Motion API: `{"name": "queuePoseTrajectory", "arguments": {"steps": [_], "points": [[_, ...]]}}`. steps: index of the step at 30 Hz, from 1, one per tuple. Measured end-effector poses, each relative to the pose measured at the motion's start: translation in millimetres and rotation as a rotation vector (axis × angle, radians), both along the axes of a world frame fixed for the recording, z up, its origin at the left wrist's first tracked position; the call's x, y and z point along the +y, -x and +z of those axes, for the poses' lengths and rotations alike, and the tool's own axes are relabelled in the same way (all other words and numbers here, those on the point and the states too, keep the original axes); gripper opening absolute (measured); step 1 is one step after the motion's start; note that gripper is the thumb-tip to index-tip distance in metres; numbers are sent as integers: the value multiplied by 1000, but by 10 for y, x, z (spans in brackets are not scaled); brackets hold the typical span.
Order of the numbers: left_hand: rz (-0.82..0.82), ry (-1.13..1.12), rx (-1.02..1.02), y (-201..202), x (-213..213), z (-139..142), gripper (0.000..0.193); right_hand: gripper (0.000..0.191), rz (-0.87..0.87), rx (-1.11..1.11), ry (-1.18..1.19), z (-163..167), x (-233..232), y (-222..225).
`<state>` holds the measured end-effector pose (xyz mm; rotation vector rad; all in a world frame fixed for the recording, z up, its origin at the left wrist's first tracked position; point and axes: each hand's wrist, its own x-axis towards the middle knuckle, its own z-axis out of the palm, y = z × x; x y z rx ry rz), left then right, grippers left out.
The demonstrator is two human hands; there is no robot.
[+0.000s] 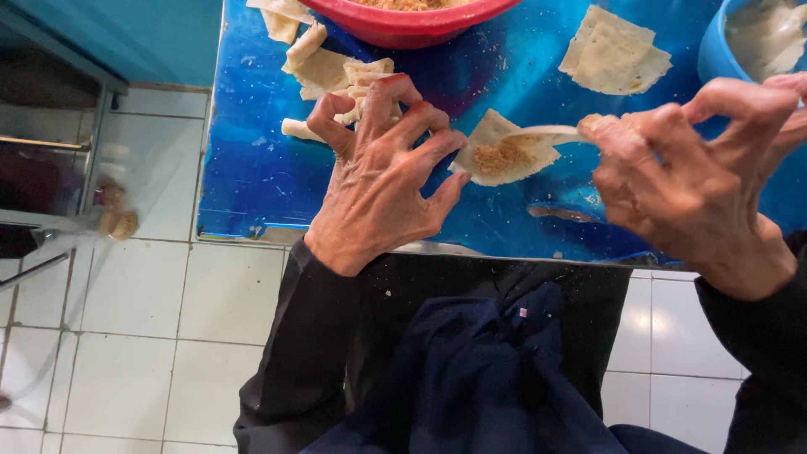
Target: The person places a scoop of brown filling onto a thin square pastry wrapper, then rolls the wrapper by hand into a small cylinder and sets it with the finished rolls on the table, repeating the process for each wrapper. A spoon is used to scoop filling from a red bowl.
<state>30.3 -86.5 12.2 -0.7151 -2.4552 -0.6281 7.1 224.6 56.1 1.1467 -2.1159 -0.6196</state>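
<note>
Both grips meet over one dough wrapper (504, 151). In my left hand (382, 181) the grip is a light pinch: the fingertips (458, 160) curl onto the wrapper's near edge and hold it up off the blue tabletop (261, 168), while the other fingers arch loosely above. A mound of brown crumbly filling (500, 157) sits in the wrapper's middle, just past those fingertips. My right hand (698, 181) grips a pale spoon (546, 132) between thumb and forefinger, closed on its handle, and the spoon's tip reaches across to touch the filling on the wrapper, so the wrapper hangs between my two grips.

Beyond the left grip, further from me, lies a heap of folded dough pieces (332, 71), some rolled, some flat, touching one another. Past that heap stands a red bowl (403, 25) with more brown filling showing at its rim. Beyond the right grip, a small stack of flat square wrappers (614, 55) rests on the tabletop, well apart from the one I hold. To the outer side of the right grip is a blue bowl (714, 50) with pale dough in it; it runs out of view. Under the right grip a brownish smear (559, 214) marks the tabletop. Below both grips, nearest me, are my black sleeves (294, 353) and a dark blue cloth (487, 378) on my lap, with white floor tiles (168, 311) to the left.
</note>
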Motion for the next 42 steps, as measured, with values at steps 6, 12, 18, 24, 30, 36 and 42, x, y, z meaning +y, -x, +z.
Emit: {"name": "queuePoseTrajectory", "arguments": {"steps": [6, 12, 18, 24, 30, 36, 42], "points": [[27, -9, 30, -32, -13, 59, 35, 19, -82, -468, 479, -4, 212, 264], [202, 67, 18, -300, 67, 84, 36, 16, -29, -40, 303, 4, 94, 672], [256, 107, 55, -380, 177, 65, 25, 20, -1, -364, 399, 52, -352, 868], [224, 68, 35, -305, 182, 24, 15, 23, 26, -311, 282, 165, -231, 342], [173, 16, -4, -277, 227, 12, 13, 30, -89, -449, 265, -67, -145, 144], [120, -40, -45, -266, 251, 59, 14, 23, -83, -544, 378, -143, -171, 161], [88, -81, -52, -250, 289, 62, 14, 19, -64, -723, 524, -77, -221, 150]]}}
